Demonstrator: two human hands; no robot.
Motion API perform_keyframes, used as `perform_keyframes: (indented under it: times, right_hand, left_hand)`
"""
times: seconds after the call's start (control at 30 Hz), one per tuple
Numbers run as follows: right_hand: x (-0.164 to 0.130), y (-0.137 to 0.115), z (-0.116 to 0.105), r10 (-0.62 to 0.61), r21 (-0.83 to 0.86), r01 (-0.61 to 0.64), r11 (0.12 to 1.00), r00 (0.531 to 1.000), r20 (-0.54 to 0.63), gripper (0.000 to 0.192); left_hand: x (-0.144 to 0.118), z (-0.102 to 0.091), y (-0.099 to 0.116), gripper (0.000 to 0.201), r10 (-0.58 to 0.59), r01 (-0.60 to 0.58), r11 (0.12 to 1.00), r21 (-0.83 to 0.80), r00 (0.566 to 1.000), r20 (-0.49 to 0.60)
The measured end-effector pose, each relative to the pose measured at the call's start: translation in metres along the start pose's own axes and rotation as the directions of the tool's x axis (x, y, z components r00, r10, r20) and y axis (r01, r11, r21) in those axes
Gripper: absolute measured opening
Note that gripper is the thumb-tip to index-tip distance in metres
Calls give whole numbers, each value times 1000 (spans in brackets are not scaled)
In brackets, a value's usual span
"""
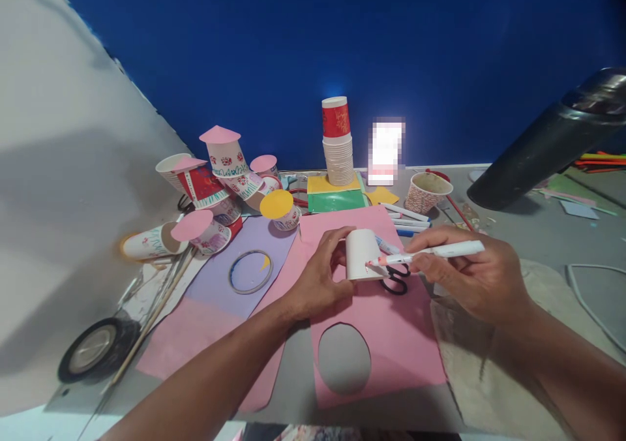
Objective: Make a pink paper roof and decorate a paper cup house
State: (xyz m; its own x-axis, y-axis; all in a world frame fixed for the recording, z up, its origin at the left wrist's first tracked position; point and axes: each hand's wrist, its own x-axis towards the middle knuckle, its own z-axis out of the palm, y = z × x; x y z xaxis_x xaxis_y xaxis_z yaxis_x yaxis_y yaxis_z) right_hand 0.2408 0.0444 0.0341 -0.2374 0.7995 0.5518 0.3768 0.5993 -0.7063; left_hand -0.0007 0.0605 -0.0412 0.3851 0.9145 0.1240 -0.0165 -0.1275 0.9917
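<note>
My left hand (320, 274) grips a plain white paper cup (360, 253) held upside down over a pink paper sheet (391, 336). My right hand (472, 274) holds a white marker (435, 252) whose pink tip touches the cup's lower right side. Black-handled scissors (396, 280) lie on the pink sheet just behind the cup. The sheet has an oval hole (343, 359) cut out near its front.
Decorated cups with pink and yellow paper lids (220, 180) are piled at the back left. A stack of cups (338, 144), coloured sheets (335, 196), loose markers (408, 219), a patterned cup (425, 192), a tape ring (250, 271), a black tape roll (95, 349) and a dark cylinder (548, 144) surround the work.
</note>
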Motion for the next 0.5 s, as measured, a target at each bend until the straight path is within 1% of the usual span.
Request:
perform_keyframes:
  times: [0.27, 0.4, 0.5]
  right_hand:
    - [-4, 3, 3, 66, -3, -67, 998, 997, -32, 12]
    - [-3, 0, 0, 40, -5, -40, 999, 999, -1, 10]
    - [-1, -2, 1, 39, -6, -39, 999, 999, -5, 10]
  left_hand:
    - [-1, 0, 4, 81, 4, -4, 1000, -6, 1000, 5]
    - [-1, 0, 3, 81, -1, 1, 1000, -5, 1000, 0]
    - [-1, 0, 5, 82, -8, 8, 1000, -1, 1000, 2]
